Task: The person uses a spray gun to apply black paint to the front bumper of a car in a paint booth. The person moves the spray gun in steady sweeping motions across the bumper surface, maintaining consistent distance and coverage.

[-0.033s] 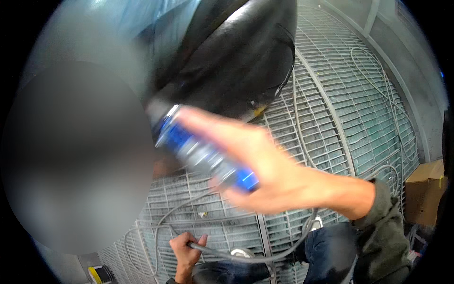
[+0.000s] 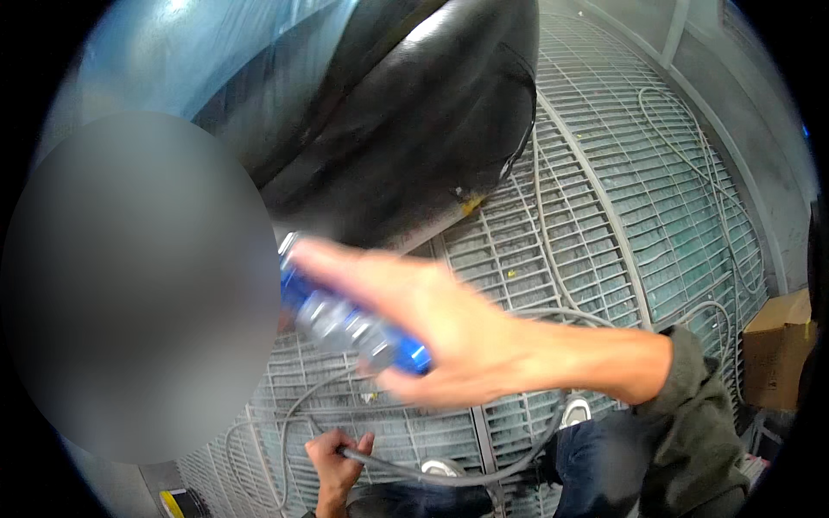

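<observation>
My right hand (image 2: 440,328), smeared by motion, grips a blue and silver cylindrical hand tool (image 2: 345,325) in the middle of the view; its far end reaches a blurred round area that hides the left side. At the lower middle, my left hand (image 2: 339,457) is closed around a grey hose (image 2: 389,464), which curves right across my legs. Above the tool is a large curved black surface (image 2: 406,129) with a glossy blue part (image 2: 224,52) at its upper left.
Metal floor grating (image 2: 596,242) carries looping cables (image 2: 540,224). A cardboard box (image 2: 773,363) is at the right beside the grey wall (image 2: 734,95). A yellow and black round item (image 2: 177,502) lies at the lower left. My shoes (image 2: 574,410) rest on the grating.
My right hand and the tool have moved down and slightly left, uncovering more of the black surface. My left hand stays on the hose, nearly in place.
</observation>
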A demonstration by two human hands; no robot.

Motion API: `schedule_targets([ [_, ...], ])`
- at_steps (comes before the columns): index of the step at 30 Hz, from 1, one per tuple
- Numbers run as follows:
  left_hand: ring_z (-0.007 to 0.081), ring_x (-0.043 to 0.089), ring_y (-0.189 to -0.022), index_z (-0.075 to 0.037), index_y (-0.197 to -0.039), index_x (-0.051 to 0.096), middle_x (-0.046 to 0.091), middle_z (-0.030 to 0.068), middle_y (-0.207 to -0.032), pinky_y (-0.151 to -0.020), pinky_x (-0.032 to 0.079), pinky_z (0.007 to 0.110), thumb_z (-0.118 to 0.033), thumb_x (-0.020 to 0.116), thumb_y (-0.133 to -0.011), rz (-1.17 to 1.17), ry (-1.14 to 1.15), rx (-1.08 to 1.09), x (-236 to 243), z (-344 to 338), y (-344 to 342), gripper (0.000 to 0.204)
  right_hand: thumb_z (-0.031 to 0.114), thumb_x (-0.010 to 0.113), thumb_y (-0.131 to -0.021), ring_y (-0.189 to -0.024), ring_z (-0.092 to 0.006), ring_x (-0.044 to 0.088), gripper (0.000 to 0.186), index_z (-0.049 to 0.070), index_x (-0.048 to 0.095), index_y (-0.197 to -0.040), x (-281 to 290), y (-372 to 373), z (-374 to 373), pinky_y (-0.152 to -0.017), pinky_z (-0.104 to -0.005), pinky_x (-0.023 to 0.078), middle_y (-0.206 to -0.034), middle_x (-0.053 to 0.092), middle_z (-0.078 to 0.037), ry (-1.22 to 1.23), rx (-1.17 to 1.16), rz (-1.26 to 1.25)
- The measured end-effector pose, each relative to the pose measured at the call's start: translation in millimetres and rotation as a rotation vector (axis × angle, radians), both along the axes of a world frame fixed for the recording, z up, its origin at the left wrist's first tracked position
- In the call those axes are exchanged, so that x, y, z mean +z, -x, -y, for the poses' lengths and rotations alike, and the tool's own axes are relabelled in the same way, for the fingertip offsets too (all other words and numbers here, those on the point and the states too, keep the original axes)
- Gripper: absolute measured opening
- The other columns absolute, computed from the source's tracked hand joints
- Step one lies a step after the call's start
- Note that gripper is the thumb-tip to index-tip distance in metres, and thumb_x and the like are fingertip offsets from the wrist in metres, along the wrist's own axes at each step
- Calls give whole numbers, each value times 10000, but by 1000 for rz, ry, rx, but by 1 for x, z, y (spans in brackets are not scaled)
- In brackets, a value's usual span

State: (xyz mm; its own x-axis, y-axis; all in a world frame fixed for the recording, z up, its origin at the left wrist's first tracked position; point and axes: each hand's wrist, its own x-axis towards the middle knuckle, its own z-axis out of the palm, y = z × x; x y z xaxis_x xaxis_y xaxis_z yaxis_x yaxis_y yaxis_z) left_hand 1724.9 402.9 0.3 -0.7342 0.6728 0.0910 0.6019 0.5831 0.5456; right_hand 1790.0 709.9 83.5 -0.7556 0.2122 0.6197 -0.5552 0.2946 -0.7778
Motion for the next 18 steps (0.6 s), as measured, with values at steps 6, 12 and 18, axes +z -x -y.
schedule_targets([
  [6, 248, 460, -427, -92, -516, 468, 455, 73, -463, -427, 320, 335, -131, 881, -554, -147, 4, -163, -13, 0, -17, 417, 43, 580, -752, -900, -163, 638, 695, 23, 425, -1429, -67, 4, -30, -839, -303, 524, -1062, 657, -129, 227, 361, 218],
  [12, 254, 499, -490, -112, -567, 520, 515, 59, -561, -459, 353, 353, -106, 833, -512, -242, 60, -271, -15, -1, -28, 318, 43, 613, -728, -526, -72, 534, 149, 31, 655, -870, -92, -49, -117, -446, -208, 420, -716, 628, -33, 564, -121, 219],
  [18, 307, 525, -557, -101, -650, 568, 519, 90, -611, -505, 398, 403, -55, 753, -583, -220, 124, -322, -4, -22, -38, 201, 80, 478, -776, -576, -93, 481, 210, -20, 617, -897, -107, -62, -214, -459, -221, 380, -751, 588, -69, 510, -553, 4],
])
